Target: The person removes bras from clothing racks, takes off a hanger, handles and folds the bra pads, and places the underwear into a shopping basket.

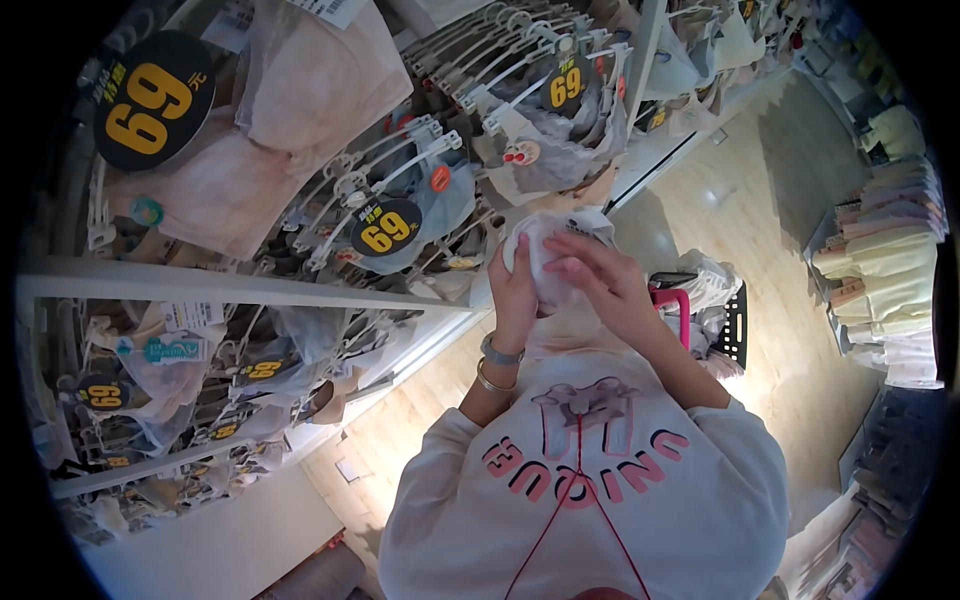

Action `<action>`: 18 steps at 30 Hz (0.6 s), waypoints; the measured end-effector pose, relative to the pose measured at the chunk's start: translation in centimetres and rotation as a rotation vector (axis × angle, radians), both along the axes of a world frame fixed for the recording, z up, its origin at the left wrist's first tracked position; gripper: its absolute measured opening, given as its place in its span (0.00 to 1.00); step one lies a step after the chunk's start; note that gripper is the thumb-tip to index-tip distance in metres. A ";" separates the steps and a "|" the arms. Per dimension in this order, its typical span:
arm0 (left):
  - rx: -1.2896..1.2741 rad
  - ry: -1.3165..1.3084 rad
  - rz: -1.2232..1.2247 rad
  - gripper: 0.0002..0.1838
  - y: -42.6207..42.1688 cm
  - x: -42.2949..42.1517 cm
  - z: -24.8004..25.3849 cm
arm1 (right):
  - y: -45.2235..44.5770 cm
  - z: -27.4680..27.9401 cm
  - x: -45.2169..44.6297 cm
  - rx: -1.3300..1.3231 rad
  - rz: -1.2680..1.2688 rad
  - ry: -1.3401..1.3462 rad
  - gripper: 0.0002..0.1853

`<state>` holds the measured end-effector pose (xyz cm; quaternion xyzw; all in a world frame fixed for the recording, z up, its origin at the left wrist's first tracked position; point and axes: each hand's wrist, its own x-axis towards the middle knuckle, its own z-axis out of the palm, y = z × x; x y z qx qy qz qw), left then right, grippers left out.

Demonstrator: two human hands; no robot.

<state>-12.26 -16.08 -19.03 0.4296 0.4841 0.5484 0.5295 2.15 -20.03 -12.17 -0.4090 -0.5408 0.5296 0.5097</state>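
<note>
Near the middle of the head view, a pale bra [548, 262] with smooth cups is held up in front of my chest. My left hand [513, 285] wraps round its left side, with the thumb over the cup. On its right side lies my right hand [598, 272], fingers bent and resting on the fabric. A tag with dark print shows at the bra's upper right edge. Part of the bra is hidden behind both hands.
Racks of hanging bras [330, 110] with round black 69 signs [387, 228] fill the left and top. A black basket [735, 325] with a pink handle [672, 303] and packed items stands right of my arm. Folded clothes [885, 260] lie at the far right.
</note>
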 end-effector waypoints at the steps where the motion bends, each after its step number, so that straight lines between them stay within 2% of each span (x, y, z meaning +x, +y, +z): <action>1: -0.006 -0.026 0.006 0.17 0.0 0.1 -0.1 | 0.0 -0.1 -0.1 -0.021 0.001 0.021 0.18; 6: -0.024 -0.105 0.017 0.19 -0.3 0.3 1.2 | 0.3 -0.8 -0.1 -0.048 0.005 0.106 0.15; 12: -0.002 -0.011 0.117 0.18 -0.1 -0.4 1.9 | -0.1 -0.7 1.0 0.069 -0.054 -0.127 0.10; 13: 0.015 0.020 0.120 0.18 -0.1 -0.5 2.1 | -0.3 -0.8 1.5 0.041 -0.052 -0.184 0.10; 15: 0.090 -0.082 0.147 0.18 0.1 -0.3 2.4 | -0.9 -1.2 3.0 -0.012 -0.047 -0.296 0.12; 18: 0.153 -0.156 0.208 0.17 0.2 -0.1 2.6 | -0.9 -3.4 4.6 -0.324 -0.010 -0.551 0.18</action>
